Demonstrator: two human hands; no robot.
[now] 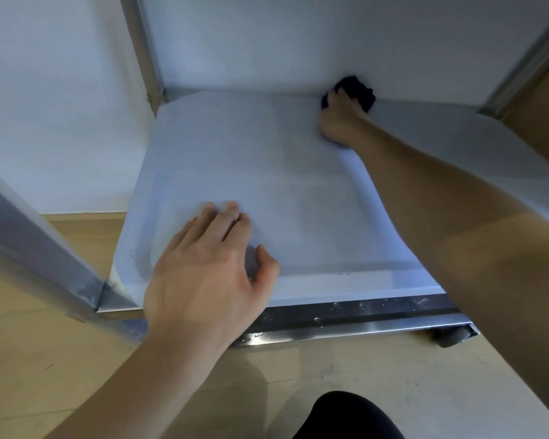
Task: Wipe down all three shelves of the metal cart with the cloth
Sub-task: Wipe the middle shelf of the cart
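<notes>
I look down at the bottom shelf (235,160) of the metal cart, a pale flat tray with raised edges. My right hand (339,122) reaches to the shelf's far right corner and grips a dark cloth (358,90), bunched against the back edge. My left hand (203,264) rests on the shelf's near left part, fingers loosely bent, holding nothing. Water drops sit on the cart's steel front rail (355,318).
A steel upright (45,248) rises at the near left and another upright (146,58) at the far left corner. A grey caster (454,335) shows under the front right. Wooden floor (45,359) surrounds the cart; a white wall (61,106) stands behind. My dark-clothed knee (346,416) is at the bottom.
</notes>
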